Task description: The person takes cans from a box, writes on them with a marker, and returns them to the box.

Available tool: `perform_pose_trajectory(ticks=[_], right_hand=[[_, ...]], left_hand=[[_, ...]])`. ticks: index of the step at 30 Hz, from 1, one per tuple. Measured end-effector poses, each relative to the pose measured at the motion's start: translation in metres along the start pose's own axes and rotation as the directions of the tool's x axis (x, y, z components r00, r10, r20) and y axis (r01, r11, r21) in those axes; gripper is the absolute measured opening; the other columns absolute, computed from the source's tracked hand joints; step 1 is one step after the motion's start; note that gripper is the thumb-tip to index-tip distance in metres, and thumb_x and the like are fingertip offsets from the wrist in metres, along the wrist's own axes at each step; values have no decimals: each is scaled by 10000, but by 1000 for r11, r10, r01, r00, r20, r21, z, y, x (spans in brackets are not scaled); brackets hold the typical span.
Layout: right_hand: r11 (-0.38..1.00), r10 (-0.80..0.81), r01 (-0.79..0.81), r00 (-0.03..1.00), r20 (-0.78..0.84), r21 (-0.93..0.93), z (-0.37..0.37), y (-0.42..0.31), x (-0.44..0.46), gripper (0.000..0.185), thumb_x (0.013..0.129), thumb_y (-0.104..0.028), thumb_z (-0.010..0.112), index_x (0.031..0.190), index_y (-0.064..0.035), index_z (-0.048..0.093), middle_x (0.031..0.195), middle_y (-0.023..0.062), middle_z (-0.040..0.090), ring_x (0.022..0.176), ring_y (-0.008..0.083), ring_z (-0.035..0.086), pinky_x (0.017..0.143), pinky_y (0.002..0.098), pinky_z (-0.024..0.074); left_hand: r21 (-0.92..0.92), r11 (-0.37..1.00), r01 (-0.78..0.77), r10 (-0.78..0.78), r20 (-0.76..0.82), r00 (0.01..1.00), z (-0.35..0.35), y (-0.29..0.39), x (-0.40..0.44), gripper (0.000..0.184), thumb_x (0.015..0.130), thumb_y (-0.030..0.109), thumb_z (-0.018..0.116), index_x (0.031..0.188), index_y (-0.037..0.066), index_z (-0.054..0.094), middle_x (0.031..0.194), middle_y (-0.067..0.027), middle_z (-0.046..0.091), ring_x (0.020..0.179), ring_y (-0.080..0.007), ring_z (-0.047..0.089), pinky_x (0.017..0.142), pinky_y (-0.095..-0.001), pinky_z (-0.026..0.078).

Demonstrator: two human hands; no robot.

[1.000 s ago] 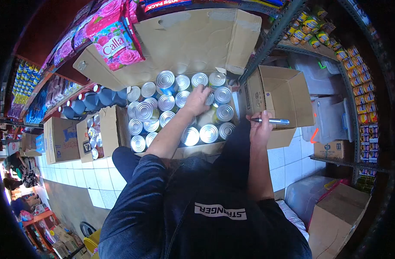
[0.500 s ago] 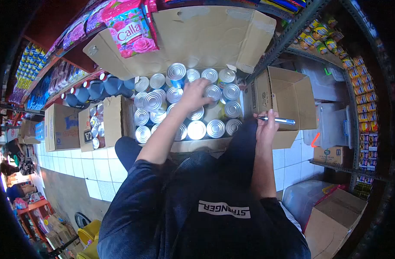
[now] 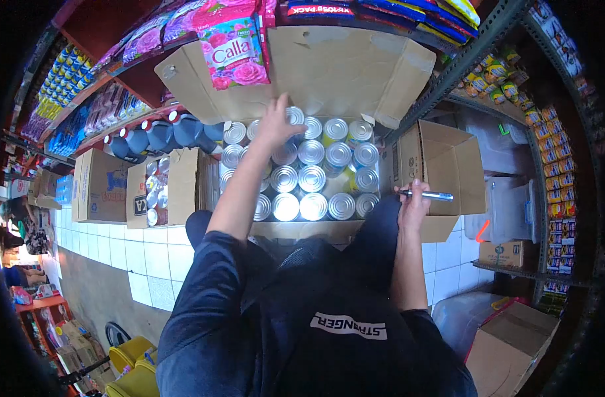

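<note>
My left hand (image 3: 276, 126) is at the back of an open carton (image 3: 292, 229) of tin cans. Its fingers and thumb are around the sides of a can (image 3: 294, 115) that stands higher than the others there. Rows of upright cans with shiny ring-pull lids, such as a front can (image 3: 314, 206), fill much of the carton; my forearm hides some on the left. In my right hand (image 3: 415, 206), by my knee at the carton's right, is a silver-and-dark pen (image 3: 433, 196), gripped between thumb and fingers.
An open cardboard box (image 3: 451, 159) stands to the right. To the left are a carton of cans (image 3: 173, 188) and dark blue jugs (image 3: 160, 135). A pink Calla pack (image 3: 236, 56) hangs over the carton's raised flap (image 3: 342, 66). Shelves surround the floor.
My left hand has moved from cans near the back middle leftward to the raised can. The view has shifted slightly. My right hand still holds the pen.
</note>
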State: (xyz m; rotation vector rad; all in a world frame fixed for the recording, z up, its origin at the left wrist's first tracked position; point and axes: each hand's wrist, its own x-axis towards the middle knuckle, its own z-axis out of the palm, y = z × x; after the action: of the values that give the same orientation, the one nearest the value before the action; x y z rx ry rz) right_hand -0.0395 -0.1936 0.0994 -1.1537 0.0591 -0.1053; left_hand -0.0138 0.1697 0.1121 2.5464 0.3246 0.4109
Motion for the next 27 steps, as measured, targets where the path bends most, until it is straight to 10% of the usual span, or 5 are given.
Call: perform_pose_trajectory(ticks=[7, 13, 19, 23, 27], right_hand=[[999, -3, 4, 1000, 5, -54, -4, 2, 1, 199, 904, -181, 560, 772, -92, 441, 658, 46, 496, 517, 99, 432, 647, 345, 514], [902, 196, -48, 931, -309, 429, 4, -11, 5, 280, 876, -330, 594, 789, -101, 457, 721, 45, 520, 615, 151, 482, 700, 426, 500], [859, 215, -21, 921, -325, 511, -41, -6, 6, 355, 843, -446, 605, 776, -120, 483, 678, 43, 508, 675, 166, 520, 727, 427, 482], [821, 262, 57, 847, -462, 568, -61, -27, -1, 414, 845, -469, 594, 750, -83, 478, 608, 50, 498, 495, 150, 442, 672, 394, 490], [846, 254, 17, 866, -431, 533, -78, -14, -4, 405, 845, -482, 589, 750, -101, 490, 624, 36, 517, 503, 126, 449, 608, 341, 481]], left_hand=[[-359, 918, 169, -182, -3, 983, 12, 13, -10, 765, 664, 276, 733, 1297, 17, 390, 1094, -186, 547, 1003, -317, 563, 847, -390, 478], [-825, -378, 421, -98, 488, 868, 20, 104, -107, 505, 810, 227, 612, 1234, 51, 403, 1068, -93, 549, 922, -179, 583, 768, -334, 526], [-773, 26, 634, 149, 630, 762, 69, 182, -146, 498, 764, 118, 670, 1207, 43, 456, 1096, -69, 512, 996, -182, 520, 871, -310, 418], [-807, 590, -12, 300, 206, 931, 72, 205, -158, 684, 637, 93, 767, 1230, 52, 429, 1125, -104, 461, 1056, -235, 480, 894, -344, 417], [-679, 566, -469, 670, 46, 741, 57, 213, -161, 724, 609, 140, 784, 1242, 77, 439, 1180, -165, 424, 1116, -353, 438, 977, -415, 367]])
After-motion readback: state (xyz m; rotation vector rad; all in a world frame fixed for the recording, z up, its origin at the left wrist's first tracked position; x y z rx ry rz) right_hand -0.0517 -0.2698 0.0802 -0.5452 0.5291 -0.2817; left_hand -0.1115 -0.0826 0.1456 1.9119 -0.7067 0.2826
